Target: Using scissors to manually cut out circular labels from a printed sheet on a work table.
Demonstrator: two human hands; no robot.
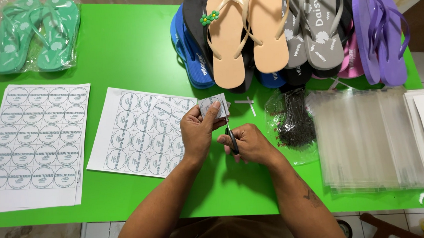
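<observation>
L hand (196, 132) pinches label (213, 106); R hand (249, 142) closed on scissors (231, 137), blades at label edge, above worktop (129, 55).

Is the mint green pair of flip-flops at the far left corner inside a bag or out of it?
Inside. The mint green flip-flops lie in a clear plastic bag whose shiny, crinkled film covers them on the green table.

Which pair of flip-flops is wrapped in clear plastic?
The mint green pair at the table's far left corner; the other pairs stand unwrapped, stacked together.
</observation>
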